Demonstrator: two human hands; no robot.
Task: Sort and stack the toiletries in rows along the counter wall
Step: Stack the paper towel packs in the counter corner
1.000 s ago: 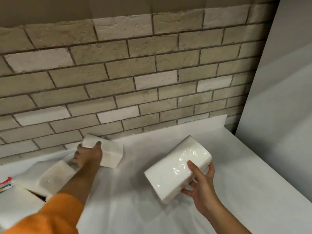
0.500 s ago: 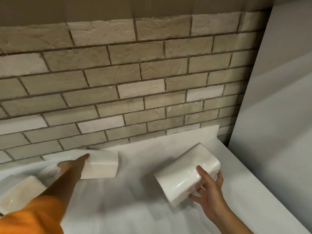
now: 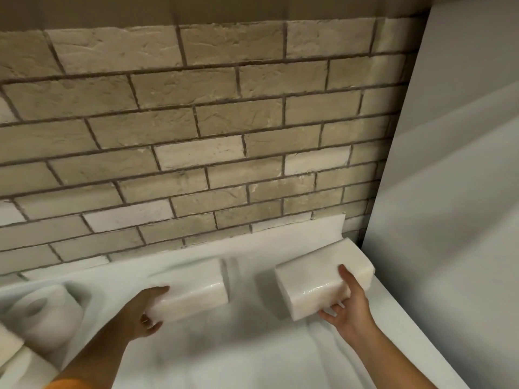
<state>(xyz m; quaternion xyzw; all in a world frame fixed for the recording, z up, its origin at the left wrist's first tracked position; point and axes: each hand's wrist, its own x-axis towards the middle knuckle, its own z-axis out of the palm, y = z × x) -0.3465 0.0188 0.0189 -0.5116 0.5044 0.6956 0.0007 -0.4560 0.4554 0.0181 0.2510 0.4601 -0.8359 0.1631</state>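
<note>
Two white plastic-wrapped tissue packs are in my hands over the white counter (image 3: 252, 355). My left hand (image 3: 143, 313) grips the left pack (image 3: 193, 287) by its near left end; the pack lies flat, close to the brick wall. My right hand (image 3: 346, 304) holds the right pack (image 3: 317, 276) from its near right side, thumb on top, fingers underneath. That pack is angled toward the right corner, its far end close to the wall. A gap separates the two packs.
A toilet paper roll (image 3: 47, 313) stands at the left, blurred, with more white packs (image 3: 11, 355) at the lower left edge. The brick wall (image 3: 196, 164) runs along the back. A grey panel (image 3: 449, 220) closes the right side.
Both hands moved their packs right and toward the wall. The right pack went from lifted mid-counter to near the right corner. The left pack slid right along the wall.
</note>
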